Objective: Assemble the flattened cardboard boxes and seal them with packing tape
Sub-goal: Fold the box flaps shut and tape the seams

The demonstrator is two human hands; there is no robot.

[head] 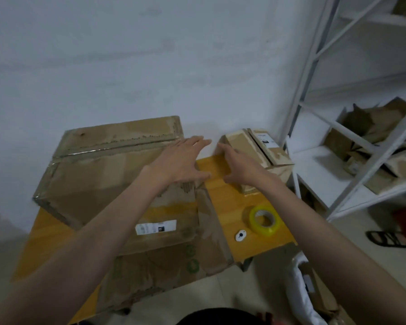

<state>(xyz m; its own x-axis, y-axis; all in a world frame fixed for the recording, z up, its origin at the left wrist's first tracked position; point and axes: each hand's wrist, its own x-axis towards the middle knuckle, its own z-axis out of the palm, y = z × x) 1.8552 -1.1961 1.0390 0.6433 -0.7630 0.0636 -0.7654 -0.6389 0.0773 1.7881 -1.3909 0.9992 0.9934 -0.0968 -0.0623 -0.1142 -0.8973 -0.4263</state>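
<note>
1. Since both your hands reach toward the far edge of the yellow table, the small box decides the move: it sits at the far right, directly under your right hand.
2. Your right hand lies on its near-left side, fingers spread and relaxed, not clearly clasping.
3. Your left hand is spread flat on the large taped box, to the left.
4. The small box's long axis runs away from you, slightly rightward.
5. The flattened cardboard lies nearer you; the tape roll is at your right.
</note>
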